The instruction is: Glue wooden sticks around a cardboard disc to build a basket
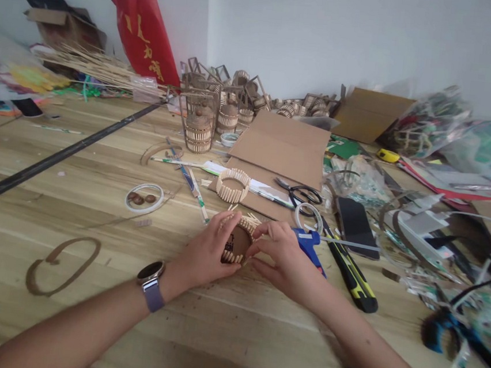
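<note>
My left hand, with a watch on its wrist, curls round the left side of a small round basket. Short wooden sticks stand around its brown cardboard base, which bears dark printed characters. At the right rim, my right hand has its thumb and fingers closed in a pinch; what lies between the fingertips is too small to make out. Just behind, a finished-looking ring of sticks sits on the cardboard. Several loose sticks lie past my fingers. A blue glue gun rests right of my right hand.
Scissors, a yellow-black utility knife and a phone lie to the right. White tape rolls and a brown strip loop are left. Small stick buckets stand behind, beside cardboard sheets.
</note>
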### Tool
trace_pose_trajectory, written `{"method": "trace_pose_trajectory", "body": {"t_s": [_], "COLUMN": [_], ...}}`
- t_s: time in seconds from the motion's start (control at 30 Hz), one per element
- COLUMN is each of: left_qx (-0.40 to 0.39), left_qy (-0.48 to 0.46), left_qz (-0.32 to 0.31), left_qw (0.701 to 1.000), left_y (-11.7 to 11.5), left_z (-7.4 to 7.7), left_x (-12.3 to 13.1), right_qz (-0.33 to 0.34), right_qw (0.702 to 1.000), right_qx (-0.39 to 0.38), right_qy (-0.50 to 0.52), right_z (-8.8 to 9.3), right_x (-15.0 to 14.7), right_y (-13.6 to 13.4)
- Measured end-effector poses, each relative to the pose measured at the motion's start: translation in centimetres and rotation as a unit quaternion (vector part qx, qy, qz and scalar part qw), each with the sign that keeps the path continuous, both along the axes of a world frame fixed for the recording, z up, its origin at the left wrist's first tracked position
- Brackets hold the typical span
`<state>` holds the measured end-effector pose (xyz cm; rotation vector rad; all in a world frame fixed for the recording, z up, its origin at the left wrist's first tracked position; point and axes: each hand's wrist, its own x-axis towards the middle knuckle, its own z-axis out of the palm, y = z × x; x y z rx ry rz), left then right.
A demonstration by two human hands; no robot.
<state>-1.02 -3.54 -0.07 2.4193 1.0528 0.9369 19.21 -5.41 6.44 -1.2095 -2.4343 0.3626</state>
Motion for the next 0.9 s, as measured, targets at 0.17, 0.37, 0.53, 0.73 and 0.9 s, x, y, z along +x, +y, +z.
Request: {"method": "trace_pose_trajectory", "body": {"t_s": [0.17,0.37,0.53,0.73,0.9], "left_qx": [0.0,-0.006,-0.006,-0.008,-0.008], "left_qy": [0.002,0.004,0.005,0.001,-0.003], "left_qz": [-0.003,-0.004,-0.003,-0.004,-0.006], "left_qw": [1.0,1.0,1.0,1.0,1.0], "left_y": [0.0,0.0,0.0,0.0,0.0], "left_z": [0.1,0.0,0.1,0.1,0.0], "left_x": [0.0,0.0,0.1,0.1,0.0], "right_qz": [0.001,0.001,-0.001,0.004,0.001], "right_qw": [1.0,0.999,0.996,0.992,0.99], "right_qx": [0.01,0.047,0.083,0.117,0.13], "right_qy": [-0.021,-0.018,-0.035,-0.044,-0.05], "right_z": [-0.8,-1.5,-1.9,-2.4,-2.6], "right_x": [-0.3,-0.4,-0.5,-0.5,-0.5], "right_y": [0.1,0.1,0.1,0.1,0.1]}}
